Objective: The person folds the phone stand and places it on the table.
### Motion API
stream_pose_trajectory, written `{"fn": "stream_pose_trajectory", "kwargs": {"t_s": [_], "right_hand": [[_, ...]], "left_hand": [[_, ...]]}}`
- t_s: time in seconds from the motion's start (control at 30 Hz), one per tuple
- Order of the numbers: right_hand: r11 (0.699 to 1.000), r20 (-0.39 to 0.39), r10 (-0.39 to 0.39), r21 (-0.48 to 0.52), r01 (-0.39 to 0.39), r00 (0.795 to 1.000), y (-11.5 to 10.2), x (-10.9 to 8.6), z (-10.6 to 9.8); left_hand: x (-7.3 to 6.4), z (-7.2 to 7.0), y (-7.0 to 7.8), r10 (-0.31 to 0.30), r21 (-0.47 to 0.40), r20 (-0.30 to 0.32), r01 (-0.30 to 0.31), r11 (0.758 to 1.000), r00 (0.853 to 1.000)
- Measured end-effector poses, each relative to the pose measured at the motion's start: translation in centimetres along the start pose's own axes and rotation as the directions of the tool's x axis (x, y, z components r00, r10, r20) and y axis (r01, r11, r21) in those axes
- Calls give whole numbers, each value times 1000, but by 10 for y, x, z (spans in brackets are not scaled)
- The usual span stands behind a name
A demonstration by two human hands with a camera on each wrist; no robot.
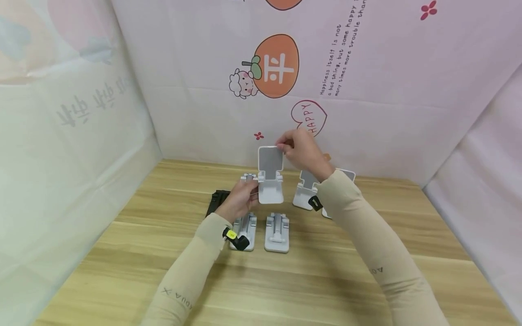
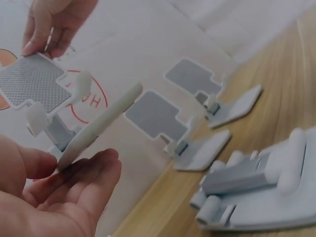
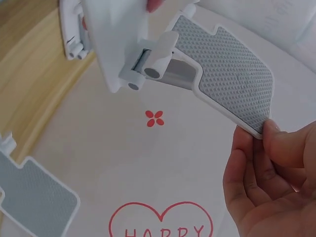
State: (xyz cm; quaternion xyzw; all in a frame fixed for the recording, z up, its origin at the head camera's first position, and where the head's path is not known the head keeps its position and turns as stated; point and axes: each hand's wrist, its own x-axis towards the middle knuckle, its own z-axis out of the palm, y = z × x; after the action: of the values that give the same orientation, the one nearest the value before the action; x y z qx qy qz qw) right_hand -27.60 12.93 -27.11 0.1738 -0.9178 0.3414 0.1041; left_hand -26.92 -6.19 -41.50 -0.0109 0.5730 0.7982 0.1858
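Observation:
A white phone stand (image 1: pixel 271 192) with a grey textured pad is held unfolded above the table by both hands. My left hand (image 1: pixel 241 199) grips its base by the edge, thumb on one side and fingers on the other, as the left wrist view shows. With thumb and fingertips, my right hand (image 1: pixel 303 151) pinches the upper corner of the padded plate (image 3: pixel 232 74). Below, two folded phone stands lie on the table, one to the right (image 1: pixel 277 233) and one to the left (image 1: pixel 246 233), partly behind the left wrist.
Two unfolded phone stands, a nearer one (image 2: pixel 202 150) and a farther one (image 2: pixel 237 106), stand to the right on the wooden table (image 1: pixel 310 290). A black object (image 1: pixel 216 201) lies left of the left hand. A printed white cloth (image 1: pixel 204 113) hangs behind.

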Motion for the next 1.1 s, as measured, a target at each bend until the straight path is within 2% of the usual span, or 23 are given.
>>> {"fn": "stream_pose_trajectory", "kwargs": {"t_s": [0.2,0.43,0.63,0.73,0.87,0.97,1.1], "right_hand": [[999,14,5,49,-6,1000,7,-9,1],[995,68,-21,104,13,997,18,-20,4],[983,139,-62,182,36,988,32,-26,11],[978,179,-95,203,57,979,41,-30,17],[970,239,-108,238,50,965,51,-36,26],[966,231,-103,256,41,968,55,-39,31],[964,170,-112,258,65,979,57,-40,35]], "left_hand": [[-13,4,-5,-37,-76,22,38,996,999],[-19,0,-14,-41,-148,27,45,988,999],[-22,-6,-21,-38,-136,27,41,990,999],[-22,-8,-23,-37,-121,9,38,992,999],[-22,-9,-24,-54,-98,-2,53,994,999],[-22,-9,-24,-71,-86,5,72,994,997],[-22,-9,-22,-77,-85,20,79,993,997]]}}
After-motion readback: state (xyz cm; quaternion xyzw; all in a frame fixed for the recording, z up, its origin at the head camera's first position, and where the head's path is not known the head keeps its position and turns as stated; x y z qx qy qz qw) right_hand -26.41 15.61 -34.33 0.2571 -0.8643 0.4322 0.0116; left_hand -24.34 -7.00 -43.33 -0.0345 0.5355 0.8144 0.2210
